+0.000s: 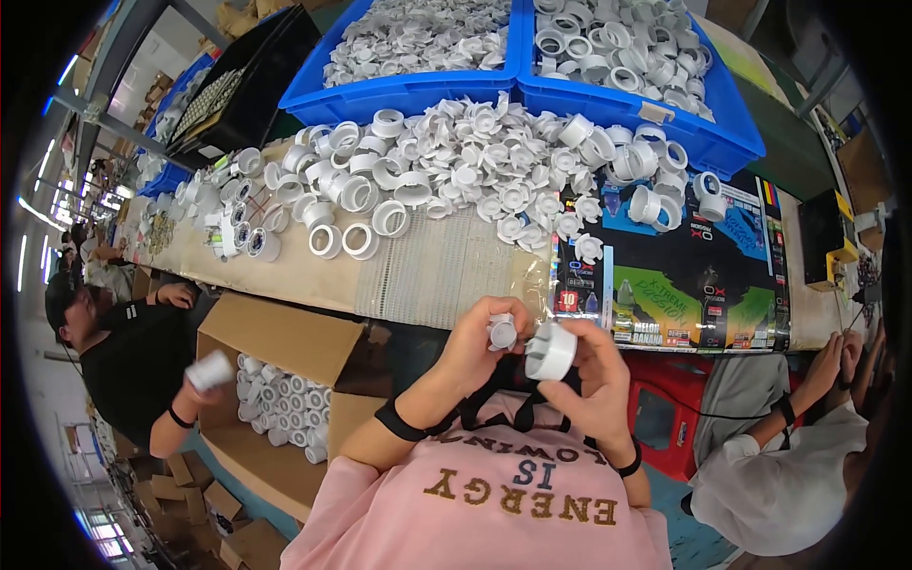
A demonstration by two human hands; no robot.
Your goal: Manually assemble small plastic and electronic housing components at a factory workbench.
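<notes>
In front of my chest, my left hand is closed on a small white plastic part with a round end. Close beside it, my right hand grips a larger white plastic ring between thumb and fingers. The ring is tilted, its hollow side turned toward the left hand. Whether the two parts touch I cannot tell. Beyond my hands, a heap of small white finned parts lies on the bench, flanked by loose white rings on the left and more rings on the right.
Two blue bins of white parts stand at the back. A cardboard box of white cylinders sits at lower left, where a co-worker holds a white cylinder. Another person sits at right, near a red stool.
</notes>
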